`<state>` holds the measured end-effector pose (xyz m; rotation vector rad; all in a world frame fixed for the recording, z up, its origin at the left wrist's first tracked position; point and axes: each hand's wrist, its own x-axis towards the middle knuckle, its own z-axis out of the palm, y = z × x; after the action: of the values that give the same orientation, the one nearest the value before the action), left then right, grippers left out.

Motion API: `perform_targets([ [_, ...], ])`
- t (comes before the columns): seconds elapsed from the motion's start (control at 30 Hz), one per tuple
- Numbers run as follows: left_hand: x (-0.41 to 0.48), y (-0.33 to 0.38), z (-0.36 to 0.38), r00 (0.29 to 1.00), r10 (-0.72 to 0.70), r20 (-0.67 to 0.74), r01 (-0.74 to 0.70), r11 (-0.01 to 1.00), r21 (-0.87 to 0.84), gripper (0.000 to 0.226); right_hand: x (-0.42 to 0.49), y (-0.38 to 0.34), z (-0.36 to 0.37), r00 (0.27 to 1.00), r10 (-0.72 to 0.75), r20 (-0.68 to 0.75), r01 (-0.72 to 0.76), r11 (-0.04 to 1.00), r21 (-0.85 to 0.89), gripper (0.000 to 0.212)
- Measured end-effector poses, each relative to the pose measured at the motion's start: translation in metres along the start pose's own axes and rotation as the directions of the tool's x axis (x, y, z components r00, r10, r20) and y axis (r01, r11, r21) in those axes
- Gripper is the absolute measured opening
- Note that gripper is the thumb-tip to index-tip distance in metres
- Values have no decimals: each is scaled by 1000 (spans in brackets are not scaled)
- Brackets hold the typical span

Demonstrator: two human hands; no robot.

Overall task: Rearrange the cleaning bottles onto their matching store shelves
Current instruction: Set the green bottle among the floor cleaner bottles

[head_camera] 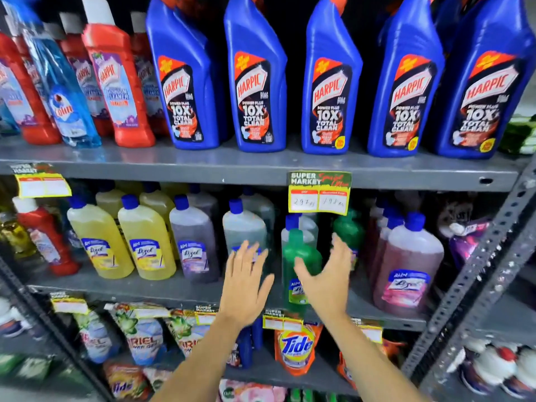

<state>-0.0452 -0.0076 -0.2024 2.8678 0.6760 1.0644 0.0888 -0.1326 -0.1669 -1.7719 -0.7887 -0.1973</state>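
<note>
On the middle shelf (162, 288) stands a row of Lizol bottles: two yellow ones (145, 245), a purple one (194, 245), a pale grey-green one (243, 227), a green one (298, 256) and a pink one (409, 262). My left hand (245, 285) is spread open in front of the pale bottle. My right hand (327, 277) is open just right of the green bottle, thumb across its front, not gripping. A red Harpic bottle (43, 239) stands at the left end of this shelf. A blue Colin bottle (62, 97) leans among red Harpic bottles (119, 82) on the top shelf.
Several big blue Harpic bottles (261, 82) fill the top shelf (261, 166). A price tag (319, 192) hangs from its edge. Ariel (145, 338) and Tide pouches (295, 346) sit on the lower shelf. A perforated metal upright (481, 271) bounds the right side.
</note>
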Motion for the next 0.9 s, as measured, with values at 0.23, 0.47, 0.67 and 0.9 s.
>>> perform_targets([
  [0.23,-80,-31,82,858,-86,506,38,994,105,70,-25,17,38,937,324,131,-315,945,-89,126],
  [0.47,-84,-35,88,875,-49,481,2,995,97,65,-33,41,47,912,406,64,-398,911,-108,99],
  [0.67,-84,-33,85,859,-67,508,27,996,84,65,-14,65,20,903,428,-24,-428,898,-101,98],
  [0.9,-83,-31,83,840,-99,534,49,993,108,69,1,92,-13,896,431,-109,-443,888,-122,100],
])
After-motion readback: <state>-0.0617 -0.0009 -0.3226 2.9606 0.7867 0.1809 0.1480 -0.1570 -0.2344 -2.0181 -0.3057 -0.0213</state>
